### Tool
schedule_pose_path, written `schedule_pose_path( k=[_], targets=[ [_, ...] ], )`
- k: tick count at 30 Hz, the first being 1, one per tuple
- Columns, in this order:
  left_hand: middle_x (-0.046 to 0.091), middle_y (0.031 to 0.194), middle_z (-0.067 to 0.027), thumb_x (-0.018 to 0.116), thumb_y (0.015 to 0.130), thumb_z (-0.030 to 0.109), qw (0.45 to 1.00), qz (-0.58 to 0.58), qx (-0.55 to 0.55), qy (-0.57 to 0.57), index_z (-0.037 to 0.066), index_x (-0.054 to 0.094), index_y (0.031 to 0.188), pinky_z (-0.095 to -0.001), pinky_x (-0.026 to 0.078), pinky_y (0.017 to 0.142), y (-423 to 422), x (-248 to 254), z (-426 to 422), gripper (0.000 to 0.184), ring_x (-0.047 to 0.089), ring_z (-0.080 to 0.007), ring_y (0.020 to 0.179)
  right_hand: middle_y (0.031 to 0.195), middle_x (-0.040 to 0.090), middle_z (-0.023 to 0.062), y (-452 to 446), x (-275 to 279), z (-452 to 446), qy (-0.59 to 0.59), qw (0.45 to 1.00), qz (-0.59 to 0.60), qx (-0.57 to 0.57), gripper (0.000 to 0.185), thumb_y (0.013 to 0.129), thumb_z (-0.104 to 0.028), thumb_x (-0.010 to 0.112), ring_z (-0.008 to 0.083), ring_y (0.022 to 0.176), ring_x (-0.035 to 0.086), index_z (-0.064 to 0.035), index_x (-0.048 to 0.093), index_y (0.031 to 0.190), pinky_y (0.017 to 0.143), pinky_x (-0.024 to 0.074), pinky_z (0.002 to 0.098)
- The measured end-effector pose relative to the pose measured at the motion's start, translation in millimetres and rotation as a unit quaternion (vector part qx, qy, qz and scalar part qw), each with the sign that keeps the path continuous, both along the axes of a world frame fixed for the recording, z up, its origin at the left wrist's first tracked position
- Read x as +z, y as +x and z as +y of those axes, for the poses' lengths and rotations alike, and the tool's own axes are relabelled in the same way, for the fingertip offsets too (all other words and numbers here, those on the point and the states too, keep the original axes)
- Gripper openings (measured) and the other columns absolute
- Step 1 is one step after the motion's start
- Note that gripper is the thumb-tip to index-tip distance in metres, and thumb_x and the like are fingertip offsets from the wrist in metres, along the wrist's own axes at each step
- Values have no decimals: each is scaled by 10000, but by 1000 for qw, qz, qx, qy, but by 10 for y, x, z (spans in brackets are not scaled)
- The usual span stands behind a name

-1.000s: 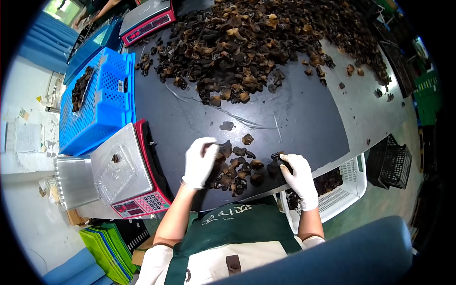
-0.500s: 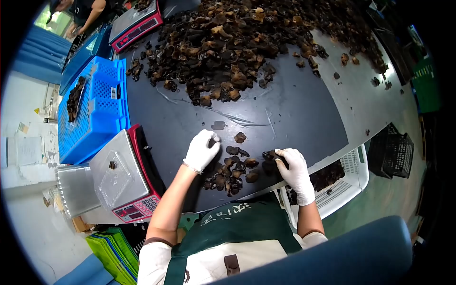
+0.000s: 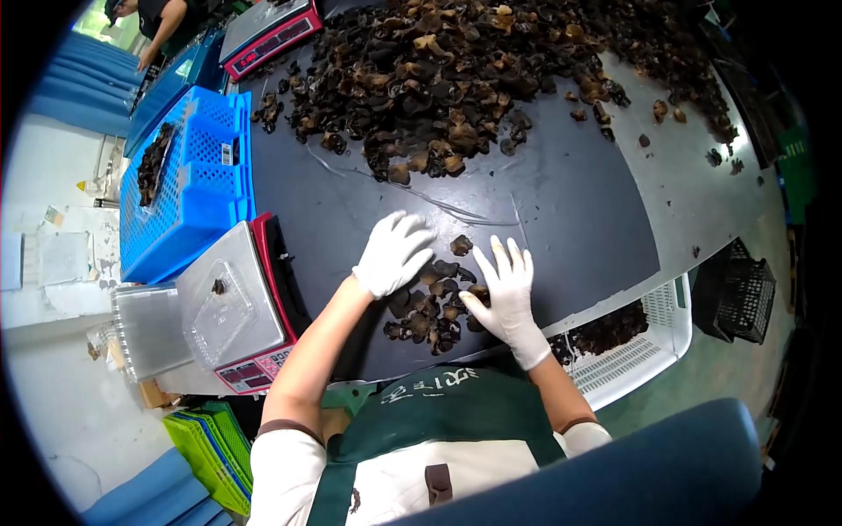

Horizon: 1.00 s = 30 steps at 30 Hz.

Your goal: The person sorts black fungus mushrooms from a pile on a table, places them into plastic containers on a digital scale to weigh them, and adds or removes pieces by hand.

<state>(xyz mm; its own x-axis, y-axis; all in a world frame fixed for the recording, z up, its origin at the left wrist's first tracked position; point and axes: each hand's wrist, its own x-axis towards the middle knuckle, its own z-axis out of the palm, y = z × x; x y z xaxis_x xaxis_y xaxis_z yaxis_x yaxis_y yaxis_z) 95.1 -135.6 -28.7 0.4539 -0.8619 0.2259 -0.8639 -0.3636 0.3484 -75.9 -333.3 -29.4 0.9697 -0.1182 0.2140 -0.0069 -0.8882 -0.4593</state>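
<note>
Both hands wear white gloves. My left hand point(image 3: 394, 254) lies over the dark mat point(image 3: 579, 210), fingers spread a little, at the upper left edge of a small group of dark brown fungus pieces point(image 3: 430, 320). On the right of that group is my right hand point(image 3: 506, 298), its fingers stretched apart and pointing away from me, with nothing seen in it. One brown piece point(image 3: 460, 245) sits between the two hands. A large heap of the same pieces point(image 3: 430, 79) covers the far part of the table.
A scale point(image 3: 230, 298) with a clear tray stands at the left, beside a blue crate point(image 3: 202, 175). Another scale point(image 3: 272, 35) is farther back. A white basket point(image 3: 627, 359) with dark pieces is below the right edge, near a black crate point(image 3: 745, 294). A person point(image 3: 162, 26) is at the far left.
My right hand has left the dark piece it held, moved left and spread its fingers. My left hand has opened and shifted slightly up and right. The dark pieces near my right hand are no longer visible there.
</note>
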Motion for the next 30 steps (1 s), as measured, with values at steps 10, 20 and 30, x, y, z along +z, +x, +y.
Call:
schedule_pose_path(
  k=[10, 20, 30],
  targets=[
    [543, 1310, -143, 782, 724, 431, 995, 84, 59, -6, 109, 625, 1179, -563, 337, 1052, -927, 313, 748, 578, 465, -400, 1241, 1306, 546, 135, 109, 278, 391, 27, 951, 18, 308, 744, 659, -469, 781, 371, 1267, 447, -103, 594, 1279, 1087, 301, 564],
    [216, 1538, -301, 840, 592, 598, 945, 128, 296, -63, 70, 387, 1469, -632, 168, 1134, -1344, 38, 1190, 1120, 228, -504, 1408, 1455, 386, 239, -220, 289, -386, 48, 988, 8, 149, 940, 527, -449, 879, 454, 1363, 322, -79, 544, 1323, 1130, 197, 627],
    [120, 1552, -371, 782, 545, 741, 952, 138, 274, -6, 8, 247, 1526, -642, 56, 1147, -986, -35, 897, 1336, 100, -546, 1446, 1465, 306, 334, -97, 133, -133, 15, 991, 67, 112, 1132, 513, -512, 907, 559, 1375, 247, -11, 426, 1406, 1118, 183, 670]
  ],
)
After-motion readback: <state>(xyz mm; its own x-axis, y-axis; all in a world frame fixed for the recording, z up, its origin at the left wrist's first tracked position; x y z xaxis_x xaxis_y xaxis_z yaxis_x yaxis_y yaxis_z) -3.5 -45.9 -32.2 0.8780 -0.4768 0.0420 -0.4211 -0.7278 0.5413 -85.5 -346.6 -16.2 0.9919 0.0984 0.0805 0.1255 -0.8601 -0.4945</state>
